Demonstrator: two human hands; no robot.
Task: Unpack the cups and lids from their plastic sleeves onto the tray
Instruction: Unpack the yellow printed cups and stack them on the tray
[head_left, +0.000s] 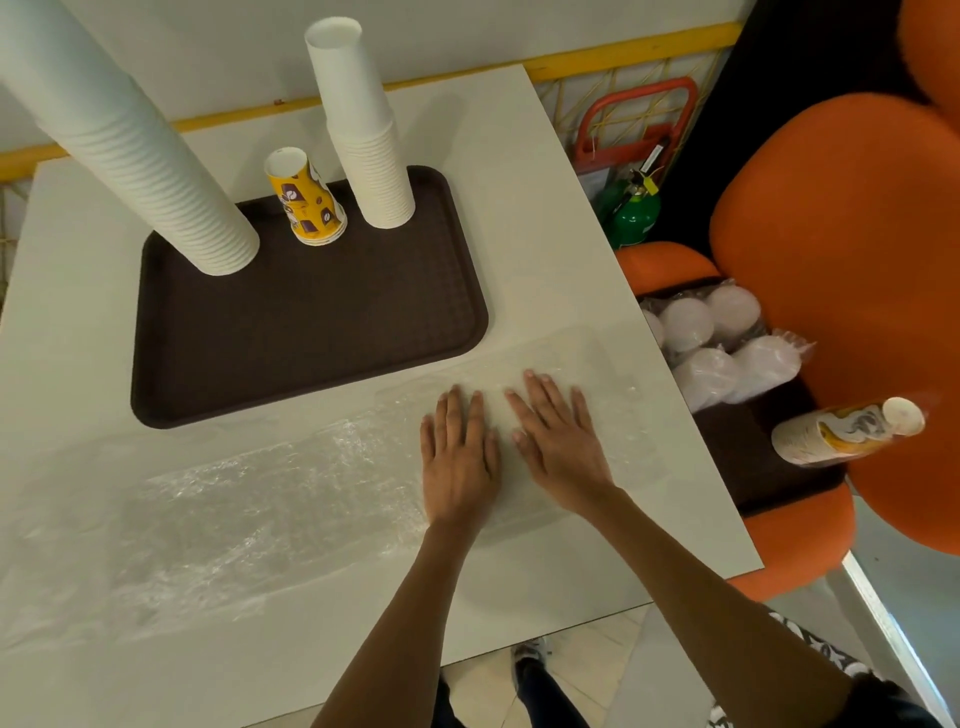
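Observation:
A dark brown tray (311, 332) lies on the white table. On it stand a tall stack of white cups (140, 150) at the left, a shorter stack of white cups (371, 145) at the right and a small stack of yellow printed cups (306, 200) between them, all upside down. An empty clear plastic sleeve (249, 504) lies flat along the table in front of the tray. My left hand (460, 457) and my right hand (558, 441) press flat on its right part, fingers straight, side by side.
To the right, an orange chair (857, 249) holds a second dark tray (753, 457) with sleeved white lids (722, 343) and a sleeved stack of printed cups (841, 431). A green extinguisher (631, 210) and a red trolley stand behind the table's right edge.

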